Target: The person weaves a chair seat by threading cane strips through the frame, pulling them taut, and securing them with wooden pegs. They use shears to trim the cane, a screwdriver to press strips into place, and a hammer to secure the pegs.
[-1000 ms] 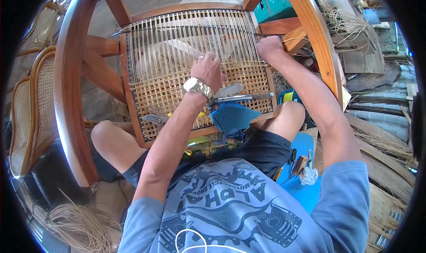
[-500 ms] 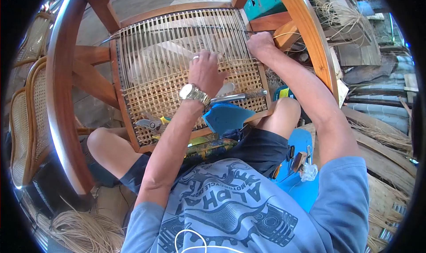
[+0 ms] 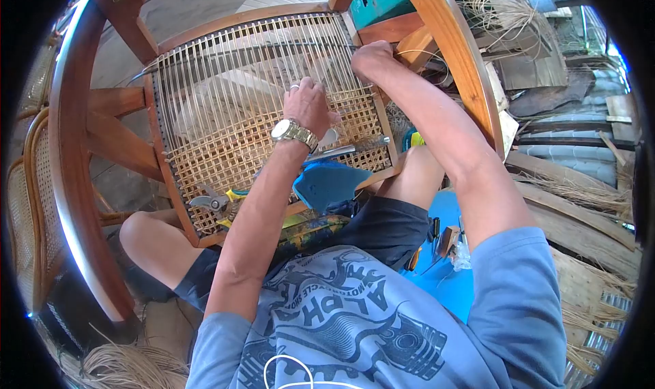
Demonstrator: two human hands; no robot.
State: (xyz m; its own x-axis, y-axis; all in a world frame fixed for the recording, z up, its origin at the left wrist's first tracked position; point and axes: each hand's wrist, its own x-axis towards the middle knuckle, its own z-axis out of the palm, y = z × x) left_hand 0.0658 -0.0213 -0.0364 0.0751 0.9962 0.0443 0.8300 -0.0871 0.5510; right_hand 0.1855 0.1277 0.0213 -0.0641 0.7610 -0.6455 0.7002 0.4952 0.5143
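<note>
A wooden chair frame point(image 3: 160, 143) holds a partly woven cane seat point(image 3: 225, 147). Its near part is close open-square weave; the far part has only lengthwise strands point(image 3: 205, 89). My left hand point(image 3: 307, 108), with a ring and a watch, rests on the weave's far edge, fingers bent, thumb apart. At the right side rail, my right hand point(image 3: 373, 58) is closed, its fingertips hidden. A thin dark rod point(image 3: 273, 45) crosses the bare strands towards it. Just right of that hand, a cane strand point(image 3: 417, 51) loops out.
Pruning shears point(image 3: 211, 201), a metal tool point(image 3: 351, 149) and a blue piece point(image 3: 327, 184) lie on the near seat. Chair posts point(image 3: 457, 48) rise on both sides. A teal crate point(image 3: 375, 4), cane bundles point(image 3: 129, 368) and a cane-backed chair point(image 3: 34, 184) stand around.
The view has shifted, so the chair appears further left. My left hand sits slightly further right along the weave edge. My right hand remains at the right rail, still closed.
</note>
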